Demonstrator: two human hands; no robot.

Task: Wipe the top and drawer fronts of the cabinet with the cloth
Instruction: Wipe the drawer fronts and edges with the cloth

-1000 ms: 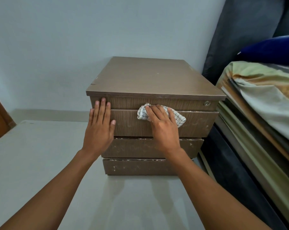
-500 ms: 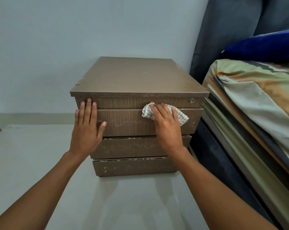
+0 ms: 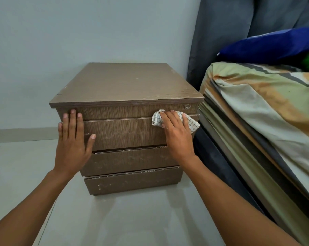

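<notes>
A brown wood-grain cabinet [image 3: 125,86] with three drawer fronts stands on the floor against the wall. My right hand [image 3: 178,137] presses a white checked cloth [image 3: 192,124] flat against the right end of the top drawer front [image 3: 125,134], just below a small round lock [image 3: 187,106]. My left hand [image 3: 73,139] lies flat, fingers spread, on the cabinet's front left edge, holding nothing. The two lower drawer fronts [image 3: 132,160] show pale dusty smears.
A bed [image 3: 256,110] with a striped green and orange sheet stands close on the cabinet's right, with a blue pillow [image 3: 274,45] on it and a dark curtain [image 3: 221,32] behind. Pale floor [image 3: 123,219] lies in front and to the left.
My right hand has slid the cloth to the right along the top drawer front, from near its middle to its right end. My left hand has stayed on the left edge.
</notes>
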